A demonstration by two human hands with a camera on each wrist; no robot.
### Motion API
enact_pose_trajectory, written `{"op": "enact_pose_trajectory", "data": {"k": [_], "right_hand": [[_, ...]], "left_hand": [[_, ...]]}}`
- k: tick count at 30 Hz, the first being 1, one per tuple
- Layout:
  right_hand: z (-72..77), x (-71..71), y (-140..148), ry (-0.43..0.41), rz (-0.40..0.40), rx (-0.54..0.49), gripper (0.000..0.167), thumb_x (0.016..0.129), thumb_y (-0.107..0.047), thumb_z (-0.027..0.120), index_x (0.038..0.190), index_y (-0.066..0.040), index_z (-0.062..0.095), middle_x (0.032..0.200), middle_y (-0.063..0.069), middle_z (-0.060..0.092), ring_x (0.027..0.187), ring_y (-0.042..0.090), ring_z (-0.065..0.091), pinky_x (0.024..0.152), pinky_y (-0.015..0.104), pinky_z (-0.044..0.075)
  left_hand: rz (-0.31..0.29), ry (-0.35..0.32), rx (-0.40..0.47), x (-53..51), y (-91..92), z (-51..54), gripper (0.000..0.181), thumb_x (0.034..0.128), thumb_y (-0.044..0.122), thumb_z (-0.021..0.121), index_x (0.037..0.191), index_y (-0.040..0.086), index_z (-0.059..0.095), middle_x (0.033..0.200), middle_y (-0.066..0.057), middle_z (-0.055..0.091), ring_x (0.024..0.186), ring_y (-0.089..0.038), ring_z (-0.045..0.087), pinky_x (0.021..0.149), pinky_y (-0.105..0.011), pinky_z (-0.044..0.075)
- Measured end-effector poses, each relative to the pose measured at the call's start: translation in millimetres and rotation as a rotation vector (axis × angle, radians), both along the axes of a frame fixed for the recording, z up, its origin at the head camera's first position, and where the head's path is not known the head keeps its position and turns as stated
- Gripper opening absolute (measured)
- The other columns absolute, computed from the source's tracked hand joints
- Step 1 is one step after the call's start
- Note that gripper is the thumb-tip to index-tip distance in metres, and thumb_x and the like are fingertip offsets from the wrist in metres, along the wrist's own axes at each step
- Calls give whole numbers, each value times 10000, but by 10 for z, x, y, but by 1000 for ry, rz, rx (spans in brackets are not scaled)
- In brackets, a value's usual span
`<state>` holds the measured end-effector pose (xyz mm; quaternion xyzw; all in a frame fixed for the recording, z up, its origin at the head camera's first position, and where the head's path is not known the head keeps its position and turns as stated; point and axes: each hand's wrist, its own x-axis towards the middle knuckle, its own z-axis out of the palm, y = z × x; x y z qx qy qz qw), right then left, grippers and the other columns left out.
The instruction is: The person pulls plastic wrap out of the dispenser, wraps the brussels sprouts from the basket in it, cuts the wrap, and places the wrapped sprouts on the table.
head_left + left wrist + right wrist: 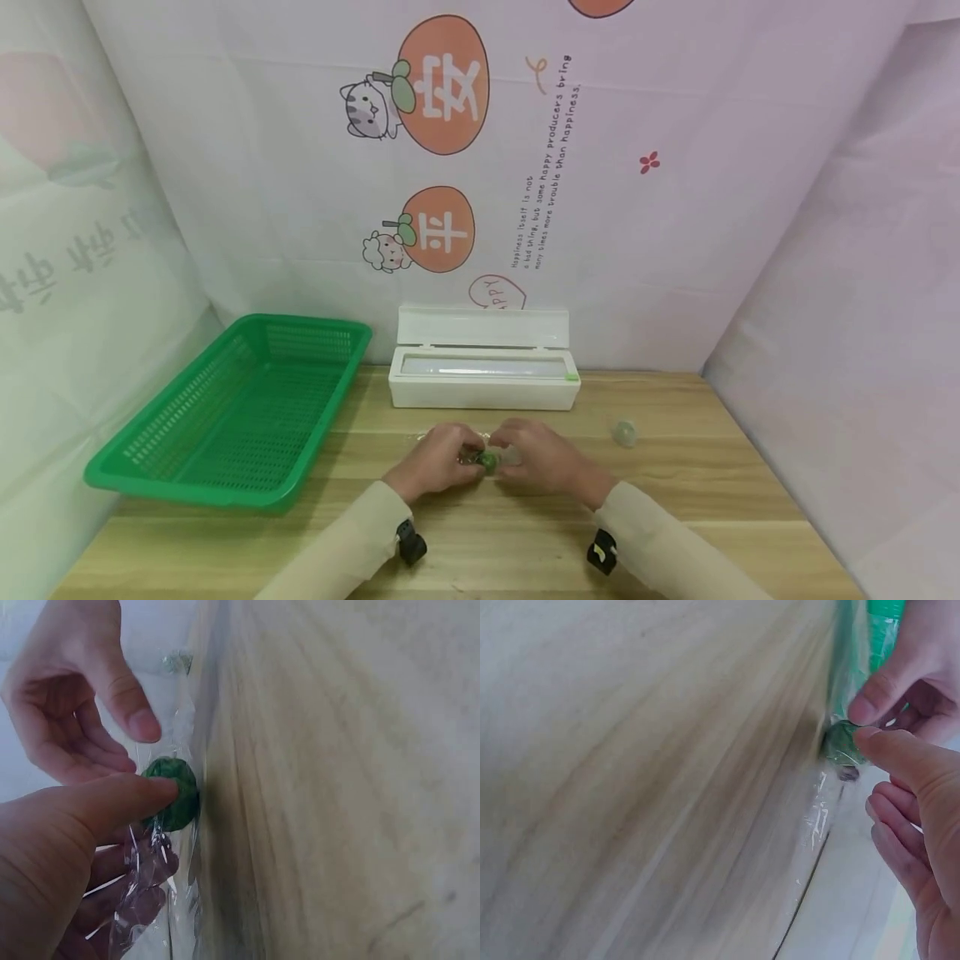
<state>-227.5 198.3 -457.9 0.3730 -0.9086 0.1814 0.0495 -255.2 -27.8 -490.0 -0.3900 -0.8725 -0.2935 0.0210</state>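
Note:
A small round green item, wrapped in clear film, lies low over the table between both hands; its exact kind cannot be told. My left hand pinches it, the thumb lying across the green surface in the left wrist view and loose clear film hanging about the fingers. Close on the other side is my right hand, thumb and forefinger apart and loosely curved. In the left wrist view its thumb stands just off the green item. Whether its fingers touch the film is unclear.
Behind the hands stands a white film dispenser box, lid raised, with a roll inside. A green plastic basket sits at the left. Right of the hands, a small pale film-wrapped bundle lies on the wooden table. Printed cloth surrounds the table.

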Motion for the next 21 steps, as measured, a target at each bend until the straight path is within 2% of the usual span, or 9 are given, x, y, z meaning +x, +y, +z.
{"op": "enact_pose_trajectory", "data": {"k": [4,9,12,16,19,21], "right_hand": [[-39,-32,-23,24,27,48,310,868,-197,877,1136,-89,764,1132,52,772,1011,169,740,895,263,635],[-125,-84,-4,20,4,64,257,881,-219,870,1096,-120,771,1094,9,770,979,109,725,864,210,621],[-151,-124,0,-4,8,32,205,892,-190,860,1062,-118,772,1055,-2,774,950,90,725,835,194,616],[-144,-187,-5,-83,14,-3,145,909,-160,842,1032,-128,773,1023,-22,782,926,60,724,819,182,614],[-122,-235,-4,-163,2,-22,137,917,-146,831,1045,-127,784,1027,-41,788,927,36,720,835,180,612],[-103,-264,-4,-197,1,-34,148,918,-132,826,1061,-121,790,1037,-38,794,939,39,723,849,189,613]], "left_hand": [[-10,-37,15,-57,-35,-14,158,876,141,855,1018,87,811,991,-12,791,881,-74,724,795,-193,603],[-8,-14,-4,-69,-37,-22,160,894,169,850,1030,92,815,994,-10,793,888,-72,718,794,-200,599],[11,32,-27,-48,-33,-12,200,899,198,848,1065,94,809,1040,-21,793,947,-113,735,847,-251,620],[26,129,-40,-3,-19,23,288,876,221,870,1122,92,793,1115,-38,782,1035,-172,740,925,-318,631],[16,195,-45,20,5,35,310,854,214,890,1125,99,796,1106,-32,773,1026,-167,734,916,-303,631],[15,215,-45,24,21,28,288,847,196,893,1103,100,802,1069,-25,769,993,-158,731,885,-279,630]]}}
